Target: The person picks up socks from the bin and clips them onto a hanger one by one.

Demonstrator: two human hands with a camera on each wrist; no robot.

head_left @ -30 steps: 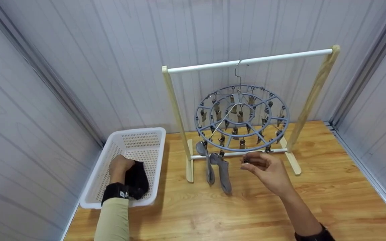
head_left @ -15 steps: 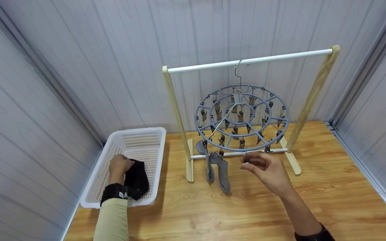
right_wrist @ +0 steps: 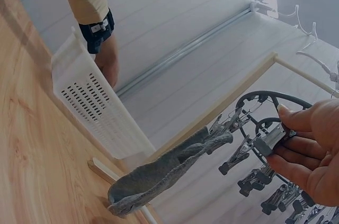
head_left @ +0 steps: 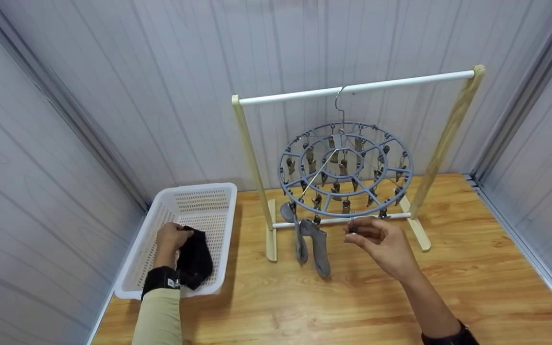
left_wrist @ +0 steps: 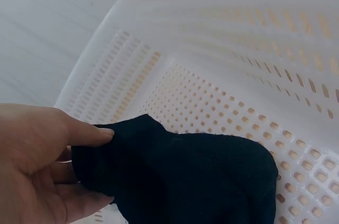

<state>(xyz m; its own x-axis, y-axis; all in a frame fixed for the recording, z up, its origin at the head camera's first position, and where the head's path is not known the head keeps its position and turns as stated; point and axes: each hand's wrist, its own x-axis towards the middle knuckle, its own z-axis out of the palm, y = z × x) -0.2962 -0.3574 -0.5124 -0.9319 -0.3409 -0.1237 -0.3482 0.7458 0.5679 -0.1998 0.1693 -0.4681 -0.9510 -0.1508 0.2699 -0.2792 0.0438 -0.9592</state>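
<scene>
Inside the white basket [head_left: 230, 215], my left hand [head_left: 170, 239] pinches the edge of a black cloth item [head_left: 195, 258]; the left wrist view shows thumb and fingers on the dark fabric [left_wrist: 196, 176]. My right hand [head_left: 388, 249] holds a metal clip [head_left: 351, 229] at the front rim of the round blue-grey hanger [head_left: 326, 212]. In the right wrist view that clip [right_wrist: 271, 138] sits between thumb and fingers, with no cloth in it. Two grey socks [head_left: 321, 251] hang from clips left of my right hand.
The hanger hooks over the white bar [head_left: 400, 83] of a stand with wooden posts [head_left: 448, 134]. Many clips dangle from its rings. Pale panel walls [head_left: 185, 96] enclose the wooden surface [head_left: 276, 306] at the back and both sides.
My left hand has shifted slightly within the basket, still gripping the black cloth, whose folds have moved a little. My right hand has stayed at the clip.
</scene>
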